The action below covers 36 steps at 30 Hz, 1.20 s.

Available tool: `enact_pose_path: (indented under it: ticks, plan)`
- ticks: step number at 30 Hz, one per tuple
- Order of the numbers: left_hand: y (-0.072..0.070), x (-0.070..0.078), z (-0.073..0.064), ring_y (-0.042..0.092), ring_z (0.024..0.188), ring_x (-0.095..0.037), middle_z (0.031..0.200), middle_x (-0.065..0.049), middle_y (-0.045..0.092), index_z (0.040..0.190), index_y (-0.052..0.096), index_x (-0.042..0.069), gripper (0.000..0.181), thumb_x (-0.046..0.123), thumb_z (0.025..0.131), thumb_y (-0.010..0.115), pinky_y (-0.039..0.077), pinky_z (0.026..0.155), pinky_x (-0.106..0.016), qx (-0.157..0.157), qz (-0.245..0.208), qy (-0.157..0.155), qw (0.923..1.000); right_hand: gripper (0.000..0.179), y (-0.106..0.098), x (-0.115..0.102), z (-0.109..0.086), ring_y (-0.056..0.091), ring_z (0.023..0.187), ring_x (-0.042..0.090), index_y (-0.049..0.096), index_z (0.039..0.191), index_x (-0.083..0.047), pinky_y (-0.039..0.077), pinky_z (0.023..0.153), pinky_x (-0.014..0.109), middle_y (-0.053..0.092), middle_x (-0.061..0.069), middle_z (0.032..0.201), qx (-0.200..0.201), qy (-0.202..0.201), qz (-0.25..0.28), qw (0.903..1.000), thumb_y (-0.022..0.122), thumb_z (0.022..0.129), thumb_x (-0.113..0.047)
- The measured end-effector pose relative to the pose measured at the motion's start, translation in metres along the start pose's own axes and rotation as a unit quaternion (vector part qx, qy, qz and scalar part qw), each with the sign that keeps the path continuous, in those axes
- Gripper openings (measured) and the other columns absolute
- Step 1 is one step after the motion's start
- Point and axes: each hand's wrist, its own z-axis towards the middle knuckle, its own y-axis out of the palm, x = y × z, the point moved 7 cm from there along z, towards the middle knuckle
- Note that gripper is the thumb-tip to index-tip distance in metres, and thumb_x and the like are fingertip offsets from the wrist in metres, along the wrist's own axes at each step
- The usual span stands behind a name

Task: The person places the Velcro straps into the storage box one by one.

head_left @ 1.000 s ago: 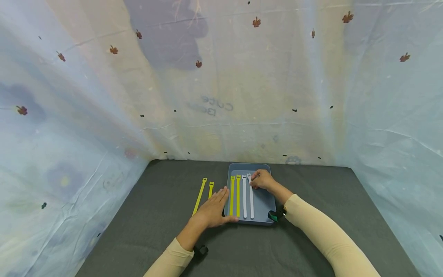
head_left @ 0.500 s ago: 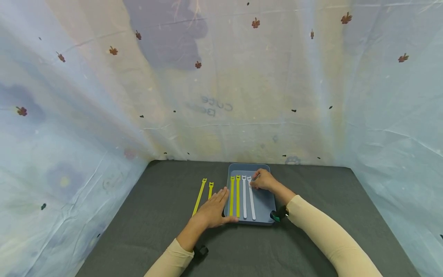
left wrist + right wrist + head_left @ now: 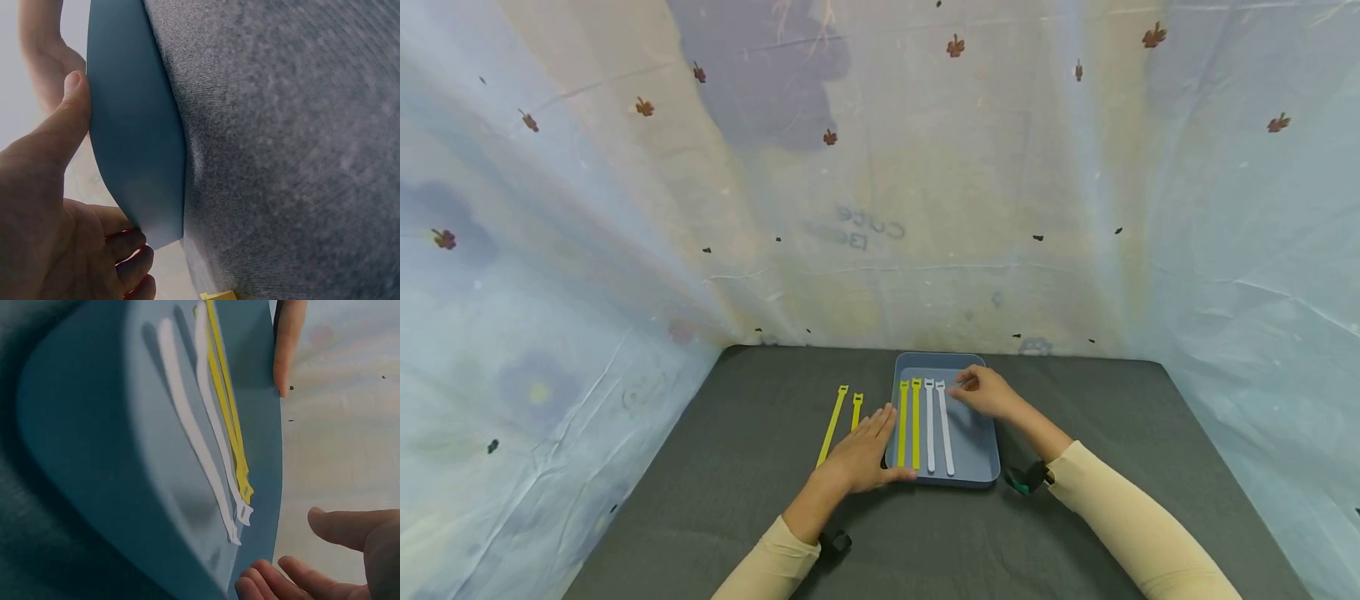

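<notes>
A blue-grey tray holds two yellow cable ties and two white cable ties, laid lengthwise side by side with slotted heads at the far end. My left hand rests against the tray's near left corner, fingers along the left side and thumb at the front edge. My right hand hovers over the tray's right side, just right of the outer white tie's head. In the right wrist view its thumb stands apart from the fingers, with nothing between them.
Two more yellow cable ties lie on the dark grey cloth left of the tray, the nearer one partly hidden by my left hand. A patterned curtain hangs behind and at both sides of the table.
My right hand has let go of the outer white cable tie and moved right, away from it. That tie's lower end has shifted slightly right. The left hand stays put.
</notes>
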Motion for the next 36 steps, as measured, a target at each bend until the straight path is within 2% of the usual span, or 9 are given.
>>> enact_pose_path:
  ticks: [5, 8, 15, 24, 30, 36]
  plan:
    - [0.0, -0.001, 0.0, 0.016, 0.166, -0.028, 0.18, -0.014, 0.014, 0.172, 0.016, 0.002, 0.116, 0.075, 0.095, 0.064, 0.019, 0.135, -0.044, -0.001, -0.002, -0.004, 1.0, 0.052, -0.003, -0.003, -0.014, 0.063, 0.127, 0.046, 0.059, 0.142, 0.009, 0.055, 0.105, 0.059, 0.065, 0.029, 0.136, -0.01, -0.021, -0.017, 0.9996, 0.069, 0.108, -0.028]
    - [0.0, 0.0, 0.0, 0.017, 0.166, -0.028, 0.18, -0.014, 0.015, 0.171, 0.017, 0.002, 0.116, 0.074, 0.095, 0.066, 0.019, 0.135, -0.045, 0.002, -0.005, -0.004, 1.0, 0.058, -0.004, -0.003, -0.023, 0.058, 0.135, 0.049, 0.056, 0.147, 0.008, 0.05, 0.111, 0.063, 0.06, 0.03, 0.146, -0.009, -0.034, -0.045, 0.9984, 0.068, 0.108, -0.033]
    - [0.0, 0.001, 0.0, 0.017, 0.166, -0.027, 0.179, -0.015, 0.016, 0.171, 0.018, 0.001, 0.117, 0.075, 0.094, 0.066, 0.02, 0.134, -0.044, 0.006, -0.003, -0.002, 1.0, 0.073, -0.003, 0.003, -0.046, 0.047, 0.145, 0.051, 0.05, 0.156, 0.003, 0.043, 0.115, 0.068, 0.051, 0.03, 0.157, 0.016, -0.046, -0.1, 0.9938, 0.07, 0.105, -0.045]
    - [0.002, -0.001, 0.001, 0.018, 0.166, -0.03, 0.179, -0.015, 0.015, 0.171, 0.017, 0.002, 0.117, 0.076, 0.094, 0.065, 0.02, 0.134, -0.045, 0.006, 0.006, 0.0, 1.0, 0.097, 0.01, 0.012, -0.07, 0.031, 0.156, 0.052, 0.033, 0.166, 0.004, 0.031, 0.123, 0.071, 0.033, 0.029, 0.17, 0.015, -0.075, -0.12, 0.9898, 0.071, 0.1, -0.058]
    - [0.001, 0.0, 0.001, 0.018, 0.166, -0.031, 0.179, -0.016, 0.015, 0.171, 0.017, 0.002, 0.117, 0.076, 0.094, 0.065, 0.02, 0.134, -0.046, 0.007, 0.003, -0.001, 1.0, 0.111, 0.016, 0.015, -0.088, 0.024, 0.16, 0.049, 0.026, 0.169, 0.002, 0.032, 0.123, 0.07, 0.024, 0.026, 0.174, 0.017, -0.075, -0.135, 0.9879, 0.069, 0.096, -0.07]
    - [-0.001, 0.001, 0.001, 0.021, 0.165, -0.032, 0.179, -0.016, 0.018, 0.17, 0.021, 0.0, 0.116, 0.074, 0.094, 0.067, 0.022, 0.134, -0.047, 0.015, 0.007, 0.001, 0.9999, 0.119, 0.021, 0.017, -0.098, 0.022, 0.161, 0.048, 0.025, 0.168, 0.004, 0.033, 0.123, 0.068, 0.022, 0.025, 0.175, 0.008, -0.074, -0.152, 0.9857, 0.073, 0.091, -0.073]
